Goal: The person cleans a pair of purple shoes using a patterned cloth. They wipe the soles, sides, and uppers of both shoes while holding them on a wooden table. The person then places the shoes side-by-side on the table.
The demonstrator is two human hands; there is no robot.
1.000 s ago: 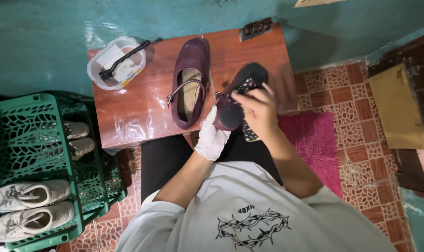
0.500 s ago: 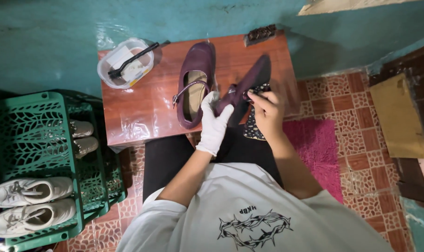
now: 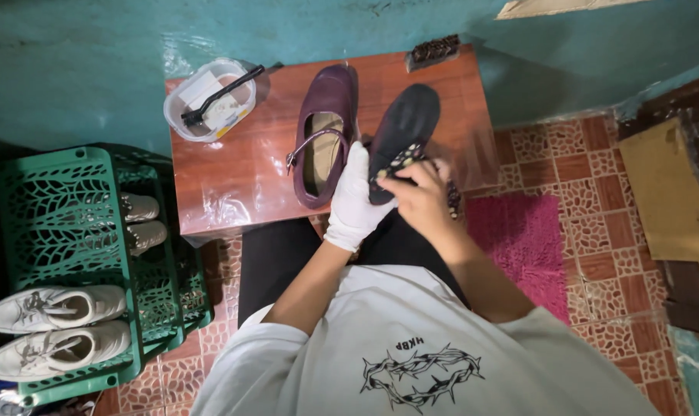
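My left hand (image 3: 354,199), in a white glove, grips a purple strap shoe turned sole-up (image 3: 403,129) over the near edge of a small red-brown table (image 3: 234,173). My right hand (image 3: 420,196) presses a dark patterned cloth (image 3: 399,160) against the shoe's black sole. The matching purple shoe (image 3: 324,131) lies upright on the table just left of the held one, its strap buckled.
A clear plastic tub (image 3: 209,98) with a black brush across it stands at the table's far left. A scrub brush (image 3: 434,51) lies at the far edge. A green crate (image 3: 72,231) with shoes and white sneakers (image 3: 53,308) is at left. A pink mat (image 3: 523,239) lies at right.
The held shoe has turned from its side to sole-up, and my right hand with the cloth now sits on the sole. The camera has shifted slightly.
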